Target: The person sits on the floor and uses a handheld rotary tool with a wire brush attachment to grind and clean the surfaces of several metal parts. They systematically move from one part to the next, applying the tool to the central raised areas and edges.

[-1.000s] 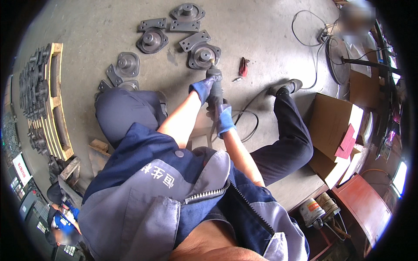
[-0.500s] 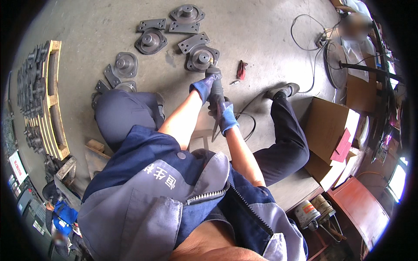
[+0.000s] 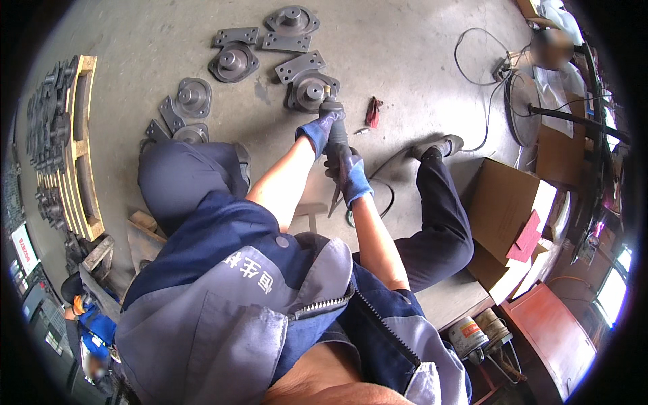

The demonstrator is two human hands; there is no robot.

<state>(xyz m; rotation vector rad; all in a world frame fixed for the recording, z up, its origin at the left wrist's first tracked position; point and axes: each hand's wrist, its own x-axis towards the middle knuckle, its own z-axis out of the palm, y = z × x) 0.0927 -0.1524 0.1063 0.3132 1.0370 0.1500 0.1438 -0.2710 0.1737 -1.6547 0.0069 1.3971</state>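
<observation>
Both of my gloved hands are wrapped round a dark, long-bodied corded straight grinder (image 3: pixel 337 135). My left hand (image 3: pixel 321 129) grips its front part, and my right hand (image 3: pixel 352 173) holds the rear. The grinder's small yellowish tip (image 3: pixel 327 90) is at the right side of a round metal flange with a raised hub (image 3: pixel 310 92). From this view I cannot tell whether the tip touches it. A flat drilled steel plate (image 3: pixel 300 67) lies against that flange's far side.
More flanges (image 3: pixel 233 62) and drilled plates lie on the floor ahead and to the left. A red cloth-like item (image 3: pixel 373 112) is right of the grinder. A loaded wooden pallet (image 3: pixel 82 145) stands far left, cardboard boxes (image 3: pixel 507 202) and a round-based stand (image 3: pixel 523 111) at right.
The grinder's tip has shifted slightly up along the flange's right side, and more of it shows now. Both hands keep their grip. The whole view has moved a little.
</observation>
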